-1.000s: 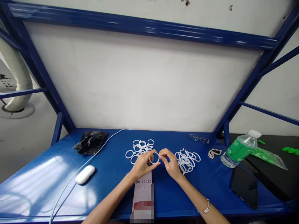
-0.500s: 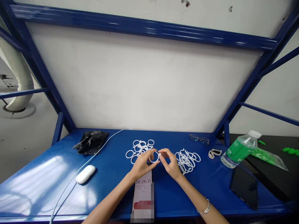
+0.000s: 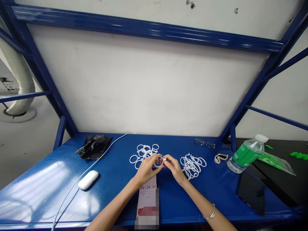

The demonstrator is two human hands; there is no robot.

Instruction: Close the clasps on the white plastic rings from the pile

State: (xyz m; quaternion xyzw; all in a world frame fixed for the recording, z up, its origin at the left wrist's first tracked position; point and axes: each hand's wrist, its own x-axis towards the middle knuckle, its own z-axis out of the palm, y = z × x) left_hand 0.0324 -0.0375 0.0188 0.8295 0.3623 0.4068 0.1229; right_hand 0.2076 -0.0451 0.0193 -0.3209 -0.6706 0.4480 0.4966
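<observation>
Fingers of left hand (image 3: 146,170) and right hand (image 3: 175,169) pinch one white ring (image 3: 159,162) between two ring heaps.

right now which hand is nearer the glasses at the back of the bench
Right. The right hand sits below and left of the glasses; the left hand is farther left, across the white ring both hold.

a blue metal workbench (image 3: 43,189) stands against a white wall (image 3: 144,86), glossy with light.

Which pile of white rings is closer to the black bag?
The left ring pile, behind the left hand. It lies toward the black bag; the right ring pile lies toward the bottle.
</observation>
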